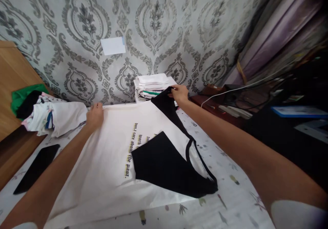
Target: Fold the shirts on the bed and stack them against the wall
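A white T-shirt (110, 160) with black sleeves and a black-trimmed neck lies spread sideways, its neck to the right. Dark lettering with yellow edges runs across its chest. The near sleeve (164, 167) is folded in over the shirt's front. My right hand (180, 94) pinches the end of the far black sleeve (166, 102), slightly raised, beside a folded stack. At the shirt's far left corner, my left hand (95, 115) has its fingers closed on the white cloth; the fingertips are partly hidden.
Folded white clothes (151, 82) are stacked against the patterned wall. More folded clothes (64, 116) lie at left by a wooden panel (15, 75). A black phone-like slab (37, 169) rests near my left forearm. At right, a white cable (230, 93) crosses dark clutter.
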Motion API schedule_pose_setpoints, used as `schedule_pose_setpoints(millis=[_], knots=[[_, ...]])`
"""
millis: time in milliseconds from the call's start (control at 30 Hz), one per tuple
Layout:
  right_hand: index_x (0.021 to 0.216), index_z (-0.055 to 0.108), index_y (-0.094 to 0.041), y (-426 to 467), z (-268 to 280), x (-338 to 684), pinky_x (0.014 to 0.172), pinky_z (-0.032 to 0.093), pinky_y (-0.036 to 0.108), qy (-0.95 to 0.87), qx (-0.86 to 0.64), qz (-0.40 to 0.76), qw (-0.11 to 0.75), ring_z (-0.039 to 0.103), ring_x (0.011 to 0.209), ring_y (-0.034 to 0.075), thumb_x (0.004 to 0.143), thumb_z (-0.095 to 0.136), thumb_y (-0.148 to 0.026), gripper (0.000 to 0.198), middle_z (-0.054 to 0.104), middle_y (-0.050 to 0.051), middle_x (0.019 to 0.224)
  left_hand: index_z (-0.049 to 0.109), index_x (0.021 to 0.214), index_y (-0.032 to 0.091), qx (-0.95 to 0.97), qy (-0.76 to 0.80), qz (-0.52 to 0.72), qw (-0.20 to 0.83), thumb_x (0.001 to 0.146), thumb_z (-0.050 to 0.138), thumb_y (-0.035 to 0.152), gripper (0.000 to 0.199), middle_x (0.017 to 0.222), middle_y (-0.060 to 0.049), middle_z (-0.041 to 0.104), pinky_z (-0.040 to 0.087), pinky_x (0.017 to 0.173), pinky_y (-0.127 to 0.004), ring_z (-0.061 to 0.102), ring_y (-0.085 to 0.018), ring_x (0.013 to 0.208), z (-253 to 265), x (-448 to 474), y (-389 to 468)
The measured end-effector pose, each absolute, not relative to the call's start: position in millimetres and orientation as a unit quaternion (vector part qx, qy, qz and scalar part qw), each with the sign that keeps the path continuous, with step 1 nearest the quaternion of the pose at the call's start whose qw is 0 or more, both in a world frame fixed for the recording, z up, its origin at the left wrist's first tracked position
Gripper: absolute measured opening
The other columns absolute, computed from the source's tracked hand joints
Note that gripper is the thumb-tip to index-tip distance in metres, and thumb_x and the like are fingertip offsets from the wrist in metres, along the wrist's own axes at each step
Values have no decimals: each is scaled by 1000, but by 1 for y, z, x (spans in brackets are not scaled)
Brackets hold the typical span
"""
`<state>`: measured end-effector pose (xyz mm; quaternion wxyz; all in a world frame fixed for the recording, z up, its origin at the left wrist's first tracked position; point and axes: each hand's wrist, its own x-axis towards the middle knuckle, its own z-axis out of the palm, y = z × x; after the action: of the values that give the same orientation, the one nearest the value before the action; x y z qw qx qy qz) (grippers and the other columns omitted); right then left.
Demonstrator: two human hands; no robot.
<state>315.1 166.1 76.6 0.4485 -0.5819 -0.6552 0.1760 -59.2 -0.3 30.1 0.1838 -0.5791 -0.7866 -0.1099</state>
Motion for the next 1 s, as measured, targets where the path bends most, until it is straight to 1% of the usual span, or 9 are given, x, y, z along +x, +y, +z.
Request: schedule_pose_setpoints(millis=[100,167,367,467,600,733,867,933,1000], knots=[[107,74,-15,165,42,309,102,47,43,-715,-524,91,454,65,108,26,80,44,-10,41,72,12,110,52,126,12,-557,-805,-108,175,95,28,18,39,133,-24,52,52,85,-48,50,-38,123,11,-60,5],[111,73,-15,164,18,311,108,42,44,-756,-488,49,432,59,118,27,79,42,-9,45,68,14,121,51,128,12,-554,-811,-103,157,93,28,12,42,140,-25,47,51,90,-50,46,-39,129,-3,-63,8],[128,63,-13,156,-6,324,109,40,47,-791,-508,41,338,48,132,29,75,41,-6,58,54,16,141,48,134,9,-569,-810,-100,97,91,29,9,46,151,-26,36,40,104,-58,37,-40,138,-22,-61,0],[135,57,-13,128,0,325,101,46,47,-774,-556,18,302,54,123,31,79,41,-7,58,42,18,149,47,133,13,-613,-778,-112,76,90,35,13,45,153,-22,34,38,107,-55,35,-37,140,-20,-50,-16],[132,56,-19,57,-2,319,88,50,42,-831,-502,14,238,60,106,30,94,43,-28,42,50,16,138,57,115,19,-714,-684,-146,-19,92,42,28,28,145,-15,44,38,109,-49,40,-31,135,-23,-15,-60],[133,54,-13,-8,-20,315,97,45,49,-880,-462,66,89,54,116,36,93,51,-51,55,56,20,129,60,107,24,-779,-594,-151,-130,95,44,44,28,133,-10,55,39,106,-46,46,-29,128,-24,29,-127],[142,45,-11,-37,-32,321,100,44,47,-861,-485,109,106,52,123,36,87,64,-39,64,57,20,131,59,103,26,-774,-591,-119,-195,93,49,49,28,119,-7,61,43,93,-41,54,-27,110,-7,53,-185],[143,45,-12,-45,-33,325,95,47,42,-845,-492,169,126,58,115,32,84,65,-29,64,63,17,123,58,100,25,-767,-603,-73,-209,89,53,46,24,111,-6,62,44,86,-38,55,-26,101,4,54,-203],[135,54,-14,-52,-31,331,87,49,38,-824,-492,245,134,64,101,27,82,64,-25,56,69,11,107,58,98,22,-755,-618,-8,-218,88,52,41,23,107,-6,63,45,82,-36,57,-25,98,15,48,-217]])
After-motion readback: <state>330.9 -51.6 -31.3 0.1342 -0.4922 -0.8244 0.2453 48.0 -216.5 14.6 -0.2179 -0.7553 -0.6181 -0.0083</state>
